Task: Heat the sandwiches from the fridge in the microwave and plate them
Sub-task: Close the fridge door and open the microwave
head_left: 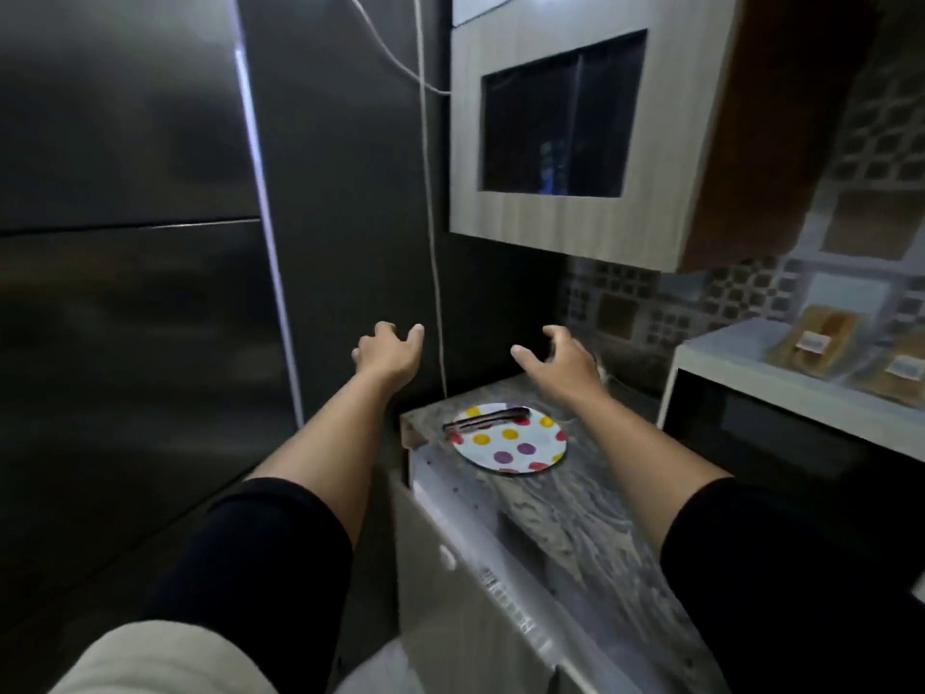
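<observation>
On my far left stands the fridge (125, 242), doors closed, so I judge the sandwiches lie inside, unseen; I expect them soft and light, best lifted from beneath. My left hand (388, 354) hovers with fingers loosely spread, holding nothing. Below, the dotted plate (520, 450) rests on the table (575, 513), carrying what may be tongs (488, 420), though blur hides detail. My right hand (563, 365) is likewise empty, fingers apart. The microwave (781, 408) sits rightmost, door closed.

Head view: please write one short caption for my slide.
Both empty hands, left hand and right hand, reach forward between the closed fridge and a dotted plate holding tongs.
</observation>
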`<state>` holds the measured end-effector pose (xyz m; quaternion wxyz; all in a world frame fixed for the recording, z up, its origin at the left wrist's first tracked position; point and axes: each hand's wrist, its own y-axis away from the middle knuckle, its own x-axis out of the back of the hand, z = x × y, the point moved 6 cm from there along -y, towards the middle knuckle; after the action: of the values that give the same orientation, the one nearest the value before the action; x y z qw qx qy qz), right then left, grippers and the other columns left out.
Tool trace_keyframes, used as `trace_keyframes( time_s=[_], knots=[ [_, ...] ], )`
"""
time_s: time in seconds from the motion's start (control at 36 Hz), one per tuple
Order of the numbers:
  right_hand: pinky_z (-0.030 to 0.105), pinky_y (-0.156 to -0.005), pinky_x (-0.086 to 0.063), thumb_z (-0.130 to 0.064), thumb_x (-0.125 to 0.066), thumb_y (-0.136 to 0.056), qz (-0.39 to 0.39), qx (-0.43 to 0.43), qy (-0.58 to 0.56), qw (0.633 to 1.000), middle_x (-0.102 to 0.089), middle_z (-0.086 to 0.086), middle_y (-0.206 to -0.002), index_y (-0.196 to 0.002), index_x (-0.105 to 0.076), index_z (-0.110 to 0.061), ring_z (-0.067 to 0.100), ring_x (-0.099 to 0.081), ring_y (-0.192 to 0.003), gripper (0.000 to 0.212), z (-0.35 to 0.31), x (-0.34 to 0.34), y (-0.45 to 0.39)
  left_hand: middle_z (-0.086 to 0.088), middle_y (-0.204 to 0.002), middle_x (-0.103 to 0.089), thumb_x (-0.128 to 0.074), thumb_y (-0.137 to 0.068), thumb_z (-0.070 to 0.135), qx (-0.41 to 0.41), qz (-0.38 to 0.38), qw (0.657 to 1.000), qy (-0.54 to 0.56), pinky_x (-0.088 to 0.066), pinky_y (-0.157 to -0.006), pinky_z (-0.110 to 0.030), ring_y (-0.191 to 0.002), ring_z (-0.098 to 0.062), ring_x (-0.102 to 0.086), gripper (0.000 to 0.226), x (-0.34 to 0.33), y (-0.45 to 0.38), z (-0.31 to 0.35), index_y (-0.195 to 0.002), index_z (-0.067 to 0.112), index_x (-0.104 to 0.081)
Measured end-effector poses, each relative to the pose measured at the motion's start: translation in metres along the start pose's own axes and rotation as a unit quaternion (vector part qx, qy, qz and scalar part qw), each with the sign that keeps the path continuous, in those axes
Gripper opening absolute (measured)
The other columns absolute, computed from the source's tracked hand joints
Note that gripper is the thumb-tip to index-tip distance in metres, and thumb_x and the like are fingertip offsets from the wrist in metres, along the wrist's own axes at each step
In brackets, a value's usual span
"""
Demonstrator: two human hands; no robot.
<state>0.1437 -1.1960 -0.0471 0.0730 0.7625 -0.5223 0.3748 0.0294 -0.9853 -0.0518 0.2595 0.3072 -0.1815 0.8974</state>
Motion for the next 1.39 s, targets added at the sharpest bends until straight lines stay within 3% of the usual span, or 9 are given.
trace_keyframes(
  time_s=[0.19, 0.31, 0.47, 0.58, 0.67, 0.86, 1.03, 1.22, 1.39],
  knots=[
    [0.032, -0.101, -0.037, -0.045, -0.057, -0.09, -0.063, 0.104, -0.018, 0.992, -0.041, 0.011, -0.143, -0.143, -0.036, -0.016, 0.025, -0.044, -0.128, 0.064, -0.113, -0.076, 0.033, -0.019, -0.14, -0.045, -0.044, -0.094, 0.048, 0.062, 0.134, 0.989, 0.004, -0.033, -0.107, -0.037, -0.133, -0.036, -0.037, 0.058, 0.133, 0.011, -0.083, -0.139, 0.012, -0.042],
    [0.034, -0.1, -0.038, -0.046, -0.056, -0.09, -0.085, 0.128, -0.025, 0.988, -0.039, 0.008, -0.144, -0.144, -0.033, -0.019, 0.024, -0.043, -0.129, 0.065, -0.163, -0.118, 0.05, -0.014, -0.146, -0.033, -0.047, -0.093, 0.041, 0.061, 0.207, 0.976, -0.021, -0.032, -0.107, -0.043, -0.137, -0.03, -0.026, 0.054, 0.194, 0.026, -0.12, -0.139, 0.014, -0.039],
    [0.034, -0.099, -0.04, -0.043, -0.057, -0.091, -0.137, 0.151, -0.006, 0.979, -0.034, 0.007, -0.146, -0.148, -0.026, -0.021, 0.026, -0.041, -0.13, 0.069, -0.242, -0.193, 0.082, -0.012, -0.156, -0.007, -0.049, -0.092, 0.034, 0.031, 0.279, 0.942, -0.184, -0.023, -0.112, -0.051, -0.146, -0.03, -0.005, 0.054, 0.286, 0.044, -0.18, -0.14, 0.016, -0.034],
    [0.036, -0.098, -0.041, -0.04, -0.055, -0.091, -0.146, 0.174, -0.005, 0.974, -0.032, 0.005, -0.148, -0.148, -0.023, -0.024, 0.026, -0.043, -0.129, 0.068, -0.296, -0.243, 0.103, -0.006, -0.159, 0.0, -0.051, -0.091, 0.03, -0.014, 0.319, 0.909, -0.269, -0.015, -0.117, -0.05, -0.148, -0.026, 0.001, 0.059, 0.343, 0.047, -0.21, -0.144, 0.016, -0.031],
    [0.034, -0.093, -0.042, -0.039, -0.055, -0.091, -0.162, 0.21, 0.016, 0.964, -0.026, 0.002, -0.151, -0.149, -0.021, -0.028, 0.025, -0.046, -0.126, 0.068, -0.323, -0.278, 0.121, -0.004, -0.16, 0.007, -0.051, -0.091, 0.029, -0.071, 0.307, 0.884, -0.345, -0.009, -0.121, -0.043, -0.149, -0.024, 0.008, 0.068, 0.355, 0.04, -0.222, -0.151, 0.015, -0.021],
    [0.042, -0.108, -0.039, -0.036, -0.06, -0.09, -0.19, 0.222, 0.058, 0.955, -0.008, -0.001, -0.16, -0.152, -0.009, -0.034, 0.026, -0.03, -0.141, 0.079, -0.349, -0.338, 0.122, 0.001, -0.156, 0.029, -0.04, -0.097, 0.035, -0.102, 0.278, 0.885, -0.358, 0.019, -0.114, -0.037, -0.137, -0.018, 0.036, 0.077, 0.348, 0.017, -0.24, -0.151, 0.021, 0.013],
    [0.047, -0.111, -0.034, -0.035, -0.062, -0.089, -0.176, 0.245, 0.089, 0.949, 0.0, -0.002, -0.161, -0.151, -0.004, -0.038, 0.027, -0.028, -0.142, 0.084, -0.36, -0.37, 0.1, 0.002, -0.155, 0.031, -0.033, -0.098, 0.042, -0.105, 0.301, 0.874, -0.367, 0.035, -0.103, -0.036, -0.133, -0.02, 0.041, 0.076, 0.353, -0.007, -0.256, -0.148, 0.027, 0.023],
    [0.047, -0.119, -0.018, -0.033, -0.059, -0.092, -0.109, 0.295, 0.11, 0.943, 0.007, 0.002, -0.161, -0.151, 0.001, -0.037, 0.025, -0.006, -0.148, 0.085, -0.375, -0.394, 0.071, 0.002, -0.154, 0.034, -0.031, -0.096, 0.05, -0.084, 0.31, 0.865, -0.385, 0.031, -0.104, -0.045, -0.142, -0.029, 0.031, 0.077, 0.368, -0.046, -0.279, -0.146, 0.033, 0.025],
    [0.047, -0.118, -0.011, -0.032, -0.055, -0.092, -0.02, 0.354, 0.1, 0.93, 0.011, 0.009, -0.16, -0.151, -0.001, -0.037, 0.025, 0.004, -0.148, 0.08, -0.398, -0.4, 0.027, 0.004, -0.152, 0.035, -0.035, -0.094, 0.054, -0.081, 0.32, 0.862, -0.385, 0.032, -0.104, -0.046, -0.132, -0.023, 0.045, 0.081, 0.387, -0.086, -0.303, -0.144, 0.038, 0.026]
  ],
)
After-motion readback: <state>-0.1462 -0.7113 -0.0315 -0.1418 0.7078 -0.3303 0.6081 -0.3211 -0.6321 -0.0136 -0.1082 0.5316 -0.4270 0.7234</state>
